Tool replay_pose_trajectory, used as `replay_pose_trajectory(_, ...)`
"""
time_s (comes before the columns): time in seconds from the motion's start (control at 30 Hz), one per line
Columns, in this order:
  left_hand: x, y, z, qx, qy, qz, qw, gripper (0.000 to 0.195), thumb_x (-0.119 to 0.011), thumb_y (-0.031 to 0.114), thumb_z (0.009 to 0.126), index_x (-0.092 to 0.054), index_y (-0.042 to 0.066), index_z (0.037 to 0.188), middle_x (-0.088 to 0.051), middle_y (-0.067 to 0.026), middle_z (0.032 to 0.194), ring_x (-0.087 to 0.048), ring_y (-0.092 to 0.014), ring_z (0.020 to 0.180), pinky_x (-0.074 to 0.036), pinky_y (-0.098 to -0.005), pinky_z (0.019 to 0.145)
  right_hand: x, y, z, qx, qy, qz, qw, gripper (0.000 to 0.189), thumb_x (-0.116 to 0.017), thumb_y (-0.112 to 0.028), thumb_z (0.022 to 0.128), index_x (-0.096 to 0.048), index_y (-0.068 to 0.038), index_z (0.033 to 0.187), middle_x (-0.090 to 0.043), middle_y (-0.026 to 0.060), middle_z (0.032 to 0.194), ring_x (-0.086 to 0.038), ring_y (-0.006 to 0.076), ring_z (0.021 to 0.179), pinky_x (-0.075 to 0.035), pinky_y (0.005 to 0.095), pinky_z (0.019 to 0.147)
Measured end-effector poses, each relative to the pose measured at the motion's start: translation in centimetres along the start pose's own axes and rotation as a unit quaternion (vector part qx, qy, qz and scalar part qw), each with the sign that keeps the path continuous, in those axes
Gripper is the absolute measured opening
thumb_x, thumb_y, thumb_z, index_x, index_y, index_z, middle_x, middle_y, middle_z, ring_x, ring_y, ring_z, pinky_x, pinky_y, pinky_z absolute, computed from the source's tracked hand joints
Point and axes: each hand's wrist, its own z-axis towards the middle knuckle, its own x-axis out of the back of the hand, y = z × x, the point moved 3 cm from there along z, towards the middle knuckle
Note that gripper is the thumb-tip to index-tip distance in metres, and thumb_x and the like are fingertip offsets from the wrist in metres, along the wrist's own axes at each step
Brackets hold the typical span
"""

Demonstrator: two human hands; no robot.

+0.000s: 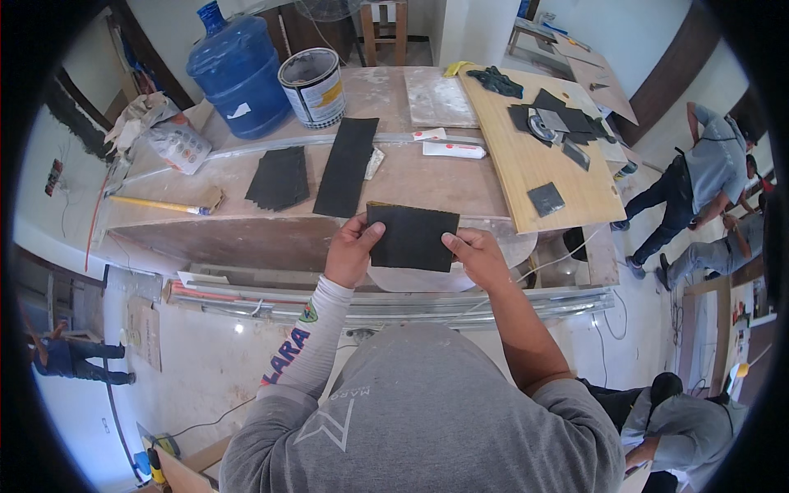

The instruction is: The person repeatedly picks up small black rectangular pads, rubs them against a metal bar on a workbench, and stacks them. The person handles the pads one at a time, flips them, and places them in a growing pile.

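Note:
A black rectangular sheet (413,239), which looks like sandpaper with a brownish backing along its top edge, is held up between both hands. My left hand (353,249) pinches its left edge with the thumb on the dark face. On the opposite edge, my right hand (479,254) grips it the same way. Just beyond, a long black strip (347,166) lies on the wooden worktop (425,179). To its left rests a stack of smaller black sheets (279,179). A crumpled pale scrap (374,163) touches the strip's right side.
A blue water jug (237,74) and an open paint can (312,89) stand at the back left. A paintbrush (163,204) lies front left. Two tubes (454,150) sit near a plywood board (524,160) bearing dark scraps. Metal channels (394,305) run below. Other people (709,179) are at right.

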Motion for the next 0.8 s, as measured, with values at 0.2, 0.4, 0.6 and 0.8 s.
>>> replay_pose_trajectory(0.2,0.4,1.0,-0.3,0.015,-0.001,-0.011,1.0,0.029,-0.06,0.012,0.099,-0.058,-0.003,0.124,-0.067,-0.0073,0.112,-0.062,-0.013,0.102,-0.05,-0.0275,0.092,0.0,-2.9,-0.7,0.055,0.019,-0.154,0.986,0.044,-0.064,-0.033,0.094,-0.056,0.004,0.072,-0.049,0.0114,0.063,-0.047,0.0199,0.061,-0.039,0.0353,0.059)
replay_pose_trajectory(0.4,0.4,1.3,0.0,0.017,-0.003,0.003,1.0,0.025,-0.06,0.013,0.099,-0.062,-0.005,0.116,-0.068,-0.0058,0.108,-0.062,-0.01,0.097,-0.05,-0.0258,0.09,-0.1,-1.1,-0.4,0.072,0.049,-0.124,0.988,0.047,-0.066,-0.033,0.093,-0.049,0.004,0.068,-0.042,0.0117,0.06,-0.041,0.0207,0.059,-0.037,0.036,0.058)
replay_pose_trajectory(0.6,0.2,2.1,0.1,0.024,0.018,0.048,0.998,0.021,-0.063,0.013,0.097,-0.066,-0.004,0.11,-0.069,-0.0025,0.1,-0.062,-0.008,0.09,-0.05,-0.0234,0.084,-0.3,-2.1,-0.6,0.097,0.062,-0.145,0.983,0.048,-0.066,-0.032,0.093,-0.047,0.003,0.068,-0.038,0.0116,0.06,-0.037,0.0209,0.059,-0.035,0.0358,0.056)
replay_pose_trajectory(0.8,2.3,0.4,1.0,0.016,0.056,0.184,0.981,0.019,-0.066,0.016,0.095,-0.069,-0.002,0.102,-0.068,0.0006,0.09,-0.058,-0.005,0.083,-0.048,-0.0214,0.076,-0.6,-2.3,-0.6,0.097,0.065,-0.17,0.979,0.046,-0.066,-0.029,0.093,-0.046,0.002,0.067,-0.039,0.0095,0.06,-0.037,0.0183,0.059,-0.034,0.0357,0.055)
